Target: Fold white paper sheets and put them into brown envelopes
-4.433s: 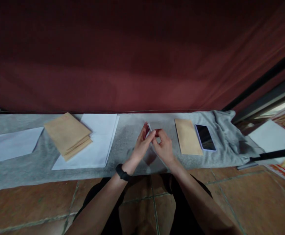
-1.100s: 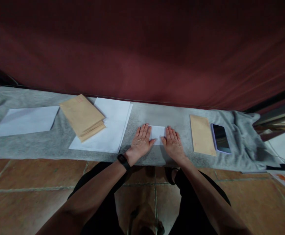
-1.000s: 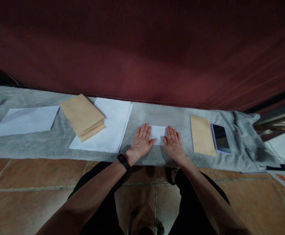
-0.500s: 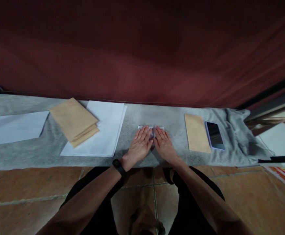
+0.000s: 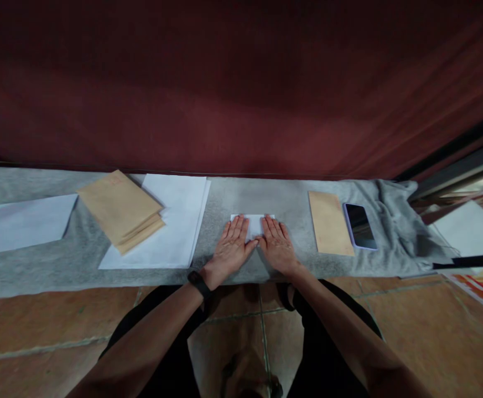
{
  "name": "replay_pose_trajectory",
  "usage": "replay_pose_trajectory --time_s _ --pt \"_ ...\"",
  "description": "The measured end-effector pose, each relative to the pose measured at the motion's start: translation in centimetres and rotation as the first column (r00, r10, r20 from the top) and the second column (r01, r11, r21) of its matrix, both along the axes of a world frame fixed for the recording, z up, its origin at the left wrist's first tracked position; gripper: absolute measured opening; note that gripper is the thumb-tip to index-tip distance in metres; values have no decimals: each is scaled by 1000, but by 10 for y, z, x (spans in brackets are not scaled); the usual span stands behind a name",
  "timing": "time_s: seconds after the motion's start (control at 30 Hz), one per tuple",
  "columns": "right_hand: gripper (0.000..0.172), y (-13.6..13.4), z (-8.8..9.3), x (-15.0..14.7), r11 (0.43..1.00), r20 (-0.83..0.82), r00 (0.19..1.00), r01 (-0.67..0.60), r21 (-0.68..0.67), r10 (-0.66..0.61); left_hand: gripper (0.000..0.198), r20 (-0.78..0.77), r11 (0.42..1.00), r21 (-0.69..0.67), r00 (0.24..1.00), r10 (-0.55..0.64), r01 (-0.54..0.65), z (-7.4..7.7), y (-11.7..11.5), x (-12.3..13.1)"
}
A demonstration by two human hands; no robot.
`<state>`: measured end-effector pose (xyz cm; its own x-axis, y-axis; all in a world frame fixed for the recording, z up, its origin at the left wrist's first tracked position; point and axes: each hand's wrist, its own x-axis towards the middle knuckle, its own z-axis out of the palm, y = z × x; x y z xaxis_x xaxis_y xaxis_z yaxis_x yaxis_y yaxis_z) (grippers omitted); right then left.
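Observation:
A small folded piece of white paper (image 5: 255, 223) lies on the grey cloth in front of me, largely covered by my hands. Flat on its left part rests my left hand (image 5: 233, 243), fingers stretched forward. My right hand (image 5: 278, 243) lies flat on the right part in the same way. The thumbs meet or nearly meet near the paper's lower edge. Right of my hands is a single brown envelope (image 5: 331, 224), and to the left a stack of brown envelopes (image 5: 119, 204) overlaps some white sheets (image 5: 175, 221).
A phone (image 5: 359, 225) lies beside the single envelope. Another white sheet (image 5: 23, 224) is at the far left. The grey cloth (image 5: 220, 193) covers a narrow surface against a dark red fabric (image 5: 241, 121). A white panel (image 5: 471, 229) stands at the right.
My hands have spread apart a little, uncovering more of the white paper between them. The fingers stay flat on it. The view has shifted slightly.

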<state>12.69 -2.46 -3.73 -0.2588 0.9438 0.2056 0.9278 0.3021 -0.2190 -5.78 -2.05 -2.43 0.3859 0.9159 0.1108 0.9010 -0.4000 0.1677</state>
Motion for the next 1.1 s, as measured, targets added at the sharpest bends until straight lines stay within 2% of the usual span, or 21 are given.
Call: replay_pose_trajectory --time_s 0.57,0.8,0.97,1.1 --pt "62 2 -1 20 997 1 998 65 -43 -65 75 -74 997 -13 995 70 -71 3 6 -14" --pt "61 1 6 11 991 -8 992 127 -32 -128 68 -44 994 31 993 111 -109 6 2 -6" --pt "57 3 13 -9 996 -53 998 -50 -78 46 61 2 998 33 999 -53 53 4 -7 10" --pt "60 4 11 -16 988 -63 992 -115 -101 109 62 -2 998 17 998 -67 67 -5 -7 14"
